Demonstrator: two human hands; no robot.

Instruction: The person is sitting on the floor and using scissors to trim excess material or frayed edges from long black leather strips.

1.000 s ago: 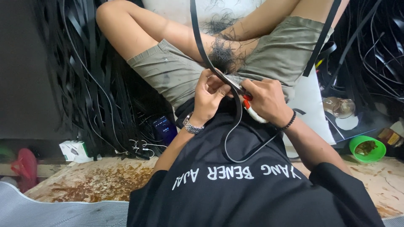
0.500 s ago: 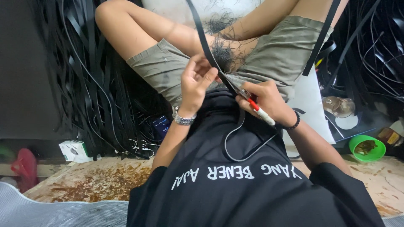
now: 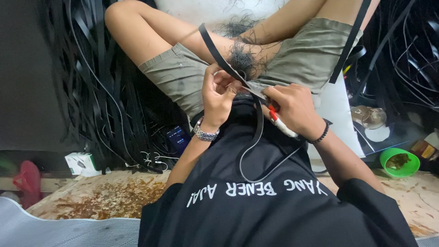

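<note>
Black strap (image 3: 218,54) runs down across the lap, between both hands; left hand (image 3: 218,93) pinches it, fingers closed on the band; right hand (image 3: 292,107) is clamped around a red-and-white cutter (image 3: 279,123), blade against the strap; phone (image 3: 176,137) lies near the knee.

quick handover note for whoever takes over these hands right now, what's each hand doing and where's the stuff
Left hand: fingers pinch the black strap over the lap.
Right hand: grips a red-and-white cutter, tip against the strap beside the left fingers.
Strap's thin tail loops down over the black shirt.
Done: strap held and cutter placed on it.
Left: cannot tell how much of the strap is worked.
</note>
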